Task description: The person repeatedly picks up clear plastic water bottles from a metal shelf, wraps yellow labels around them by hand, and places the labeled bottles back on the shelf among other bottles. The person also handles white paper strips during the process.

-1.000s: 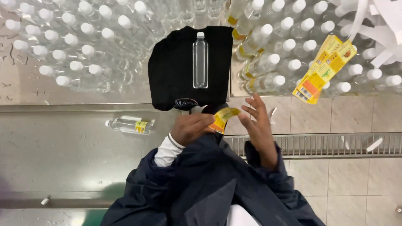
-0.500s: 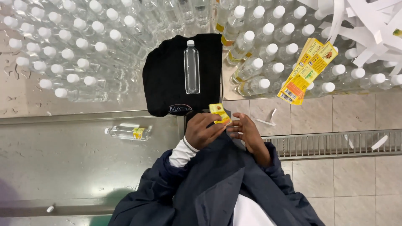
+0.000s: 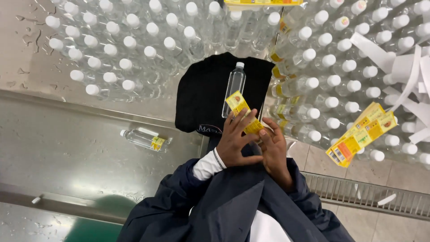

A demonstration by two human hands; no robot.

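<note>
Both hands meet just above my dark jacket. My left hand point(image 3: 234, 140) and my right hand point(image 3: 272, 148) pinch a yellow label point(image 3: 242, 112) between their fingers. Directly beyond them a clear unlabelled bottle point(image 3: 234, 87) with a white cap lies on a black cloth point(image 3: 201, 98). The label's upper end overlaps the bottle's lower part in view; contact cannot be judged.
Several clear bottles with white caps point(image 3: 134, 36) stand packed at the back left and right. A labelled bottle point(image 3: 144, 138) lies on the wet steel surface at left. A strip of yellow labels point(image 3: 362, 133) hangs at right beside white backing tape point(image 3: 403, 67). A floor grate point(image 3: 371, 197) runs below.
The hands and the yellow label have risen closer to the lying bottle on the black cloth. The view has shifted slightly.
</note>
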